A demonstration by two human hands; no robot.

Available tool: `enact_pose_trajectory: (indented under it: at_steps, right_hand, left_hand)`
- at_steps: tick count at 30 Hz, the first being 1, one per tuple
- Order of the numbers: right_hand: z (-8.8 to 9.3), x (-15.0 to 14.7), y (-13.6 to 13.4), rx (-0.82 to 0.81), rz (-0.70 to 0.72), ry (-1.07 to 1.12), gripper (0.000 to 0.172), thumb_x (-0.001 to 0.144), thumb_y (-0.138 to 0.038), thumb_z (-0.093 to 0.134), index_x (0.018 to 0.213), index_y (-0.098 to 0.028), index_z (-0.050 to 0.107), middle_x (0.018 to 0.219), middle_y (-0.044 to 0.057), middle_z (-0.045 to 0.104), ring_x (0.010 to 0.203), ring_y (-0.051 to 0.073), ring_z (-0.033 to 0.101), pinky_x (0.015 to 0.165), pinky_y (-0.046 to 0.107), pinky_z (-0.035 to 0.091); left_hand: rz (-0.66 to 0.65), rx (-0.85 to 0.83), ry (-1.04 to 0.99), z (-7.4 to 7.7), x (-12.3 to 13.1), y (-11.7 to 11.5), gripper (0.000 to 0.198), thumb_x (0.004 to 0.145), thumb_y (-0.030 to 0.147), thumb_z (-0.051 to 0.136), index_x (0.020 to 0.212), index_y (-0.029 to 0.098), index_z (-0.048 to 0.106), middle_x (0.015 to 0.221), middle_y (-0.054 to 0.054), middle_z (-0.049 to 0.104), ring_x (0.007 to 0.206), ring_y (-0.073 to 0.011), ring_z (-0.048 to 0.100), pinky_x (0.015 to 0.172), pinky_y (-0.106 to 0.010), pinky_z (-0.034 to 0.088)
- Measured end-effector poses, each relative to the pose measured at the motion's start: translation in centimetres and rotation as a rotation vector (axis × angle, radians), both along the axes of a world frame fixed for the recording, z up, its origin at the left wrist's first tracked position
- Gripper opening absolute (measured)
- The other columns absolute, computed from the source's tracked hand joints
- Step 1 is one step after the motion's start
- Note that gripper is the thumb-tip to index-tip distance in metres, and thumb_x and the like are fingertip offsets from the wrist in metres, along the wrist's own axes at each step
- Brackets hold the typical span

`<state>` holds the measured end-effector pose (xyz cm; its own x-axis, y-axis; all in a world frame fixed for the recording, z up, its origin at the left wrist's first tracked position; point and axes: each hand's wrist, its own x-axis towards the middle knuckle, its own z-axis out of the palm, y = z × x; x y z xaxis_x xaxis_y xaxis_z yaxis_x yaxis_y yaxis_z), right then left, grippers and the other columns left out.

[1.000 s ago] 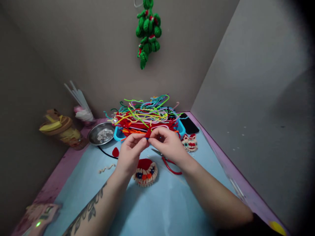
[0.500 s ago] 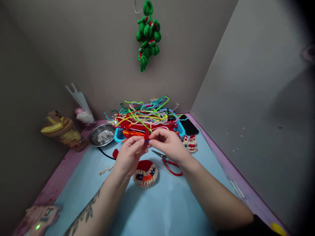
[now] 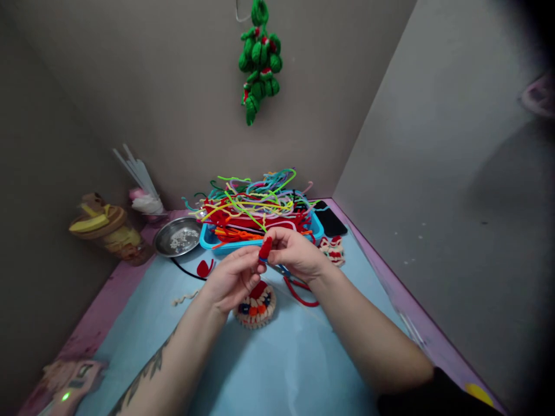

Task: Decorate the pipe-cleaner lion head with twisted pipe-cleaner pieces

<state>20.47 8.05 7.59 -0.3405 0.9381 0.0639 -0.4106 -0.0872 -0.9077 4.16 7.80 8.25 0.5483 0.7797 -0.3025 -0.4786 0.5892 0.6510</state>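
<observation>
At left on the counter (image 3: 277, 370), a metal dish (image 3: 163, 236) contains small white pieces (image 3: 184, 240); a red cutout (image 3: 202, 268) lies nearer me. To the right, the fingers of my left hand (image 3: 234, 280) pinch a small red piece (image 3: 265, 248), blue at its lower end, above a round multicoloured piece (image 3: 254, 312). The fingers of my right hand (image 3: 297, 254) sit narrowed against it; what they grip I cannot tell. Red-handled scissors (image 3: 300, 296) lie partly behind that hand.

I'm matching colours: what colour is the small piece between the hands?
The small piece is red, with blue at its lower end; the head view shows it.
</observation>
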Motion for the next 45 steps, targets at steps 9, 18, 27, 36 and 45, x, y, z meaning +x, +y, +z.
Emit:
enact_pose_trajectory:
  at_steps: [9, 18, 27, 36, 45]
  right_hand:
    - [-0.5, -0.5, 0.0, 0.101, 0.041, 0.066, 0.028, 0.06, -0.027, 0.085, 0.081, -0.019, 0.069, 0.074, -0.002, 0.065, 0.068, 0.01, 0.059, 0.066, 0.022, 0.047]
    - [-0.1, -0.2, 0.1, 0.257, -0.23, -0.15, 0.027, 0.058, -0.026, 0.084, 0.069, -0.019, 0.06, 0.067, -0.004, 0.058, 0.062, 0.009, 0.053, 0.059, 0.022, 0.044]
    - [0.8, -2.3, -1.7, 0.261, -0.525, -0.283, 0.012, 0.071, -0.023, 0.072, 0.083, -0.02, 0.072, 0.08, 0.002, 0.071, 0.072, 0.015, 0.065, 0.068, 0.029, 0.052]
    - [0.0, -3.2, -1.9, 0.366, -0.639, -0.221, 0.008, 0.07, -0.02, 0.075, 0.077, -0.022, 0.073, 0.085, 0.002, 0.068, 0.082, 0.016, 0.064, 0.074, 0.029, 0.053]
    - [-1.0, -4.3, -1.8, 0.247, -0.594, 0.077, 0.014, 0.066, -0.019, 0.078, 0.072, -0.022, 0.065, 0.084, -0.001, 0.069, 0.079, 0.013, 0.064, 0.072, 0.027, 0.053]
  left_hand:
    - [-0.039, -0.044, -0.026, 0.3, -0.1, -0.3, 0.011, 0.073, 0.001, 0.066, 0.08, 0.009, 0.064, 0.064, -0.002, 0.064, 0.05, -0.0063, 0.061, 0.042, -0.009, 0.05]
    - [0.053, 0.05, 0.051, 0.2, -0.1, 0.0, 0.025, 0.058, 0.011, 0.083, 0.078, 0.01, 0.068, 0.06, -0.001, 0.064, 0.051, -0.0065, 0.061, 0.045, -0.01, 0.051]
    - [0.428, 0.452, 0.199, -1.1, 0.6, 0.4, 0.025, 0.061, 0.027, 0.083, 0.079, 0.016, 0.07, 0.068, 0.001, 0.069, 0.062, -0.0092, 0.064, 0.057, -0.017, 0.052]
    - [0.468, 0.645, 0.351, -1.3, 0.3, 0.1, 0.017, 0.068, 0.029, 0.078, 0.079, 0.017, 0.07, 0.076, 0.0, 0.068, 0.064, -0.0109, 0.061, 0.061, -0.023, 0.052]
    - [0.469, 0.562, 0.345, -0.8, 0.5, 0.0, 0.025, 0.063, 0.03, 0.081, 0.076, 0.015, 0.065, 0.069, 0.001, 0.064, 0.06, -0.0098, 0.057, 0.056, -0.021, 0.048]
